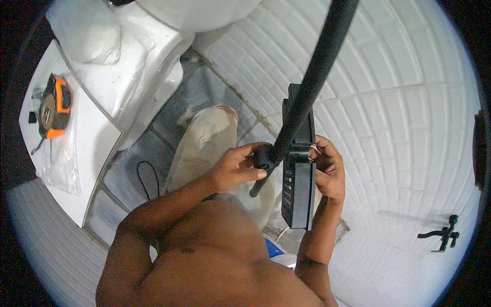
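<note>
A long black pole [317,71] slants from the upper right down to the middle, its lower end just past my hands. My left hand [238,169] is closed around a black knob-like fitting [263,156] on the pole. Beside the pole stands a long black slotted shelf [297,199], seen edge-on, with a round mount [300,153] at its middle. My right hand [330,169] is closed at the far side of that mount, fingers curled against it. A small pale glint shows between those fingers; what it is I cannot make out.
An orange and black tape measure [55,107] lies on a white countertop [97,148] at left, with clear plastic wrapping. A white basin [199,13] is at the top. White ribbed wall tiles [378,123] rise at right, bearing a black tap [444,234]. Below are grey floor tiles [140,153].
</note>
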Demonstrator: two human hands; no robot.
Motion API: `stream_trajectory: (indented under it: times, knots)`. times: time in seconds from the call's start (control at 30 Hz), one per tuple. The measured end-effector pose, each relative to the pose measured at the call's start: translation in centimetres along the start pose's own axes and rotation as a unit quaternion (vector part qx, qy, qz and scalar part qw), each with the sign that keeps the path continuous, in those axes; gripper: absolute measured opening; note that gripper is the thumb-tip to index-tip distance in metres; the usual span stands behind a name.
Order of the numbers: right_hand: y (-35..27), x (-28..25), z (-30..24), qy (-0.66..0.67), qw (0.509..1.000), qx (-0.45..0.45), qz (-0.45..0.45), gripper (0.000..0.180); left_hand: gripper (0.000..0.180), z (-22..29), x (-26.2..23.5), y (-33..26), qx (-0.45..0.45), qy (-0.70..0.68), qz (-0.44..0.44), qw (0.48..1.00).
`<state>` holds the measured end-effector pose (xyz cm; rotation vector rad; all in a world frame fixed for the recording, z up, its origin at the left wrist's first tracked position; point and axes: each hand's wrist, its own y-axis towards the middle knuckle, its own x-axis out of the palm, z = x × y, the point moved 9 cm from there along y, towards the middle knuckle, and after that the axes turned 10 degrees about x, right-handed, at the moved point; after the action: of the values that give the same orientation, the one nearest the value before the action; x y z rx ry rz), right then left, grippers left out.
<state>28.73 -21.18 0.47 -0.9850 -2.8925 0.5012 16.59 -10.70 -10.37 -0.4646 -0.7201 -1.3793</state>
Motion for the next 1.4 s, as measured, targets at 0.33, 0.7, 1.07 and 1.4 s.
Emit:
stream_trajectory:
  times: [0.33,0.7,1.07,1.4]
  knots:
    - [-1.5,-1.2,0.4,0.022,0.993,-0.082,0.083,0.066,0.048,2.3,0.0,1.0,-0.01,0.09,0.006,0.996]
    - [-1.3,-0.9,1.2,-0.027,0.994,-0.082,0.062,0.063,0.046,1.8,0.3,1.5,-0.03,0.126,0.006,0.992]
    - [-1.0,-1.0,0.1,-0.006,0.995,-0.075,0.064,0.061,0.042,2.1,0.8,2.1,0.0,0.138,-0.023,0.99]
    - [-2.2,-1.4,1.0,-0.029,0.994,-0.062,0.081,0.062,0.054,0.8,-0.3,1.9,-0.023,0.069,-0.015,0.997]
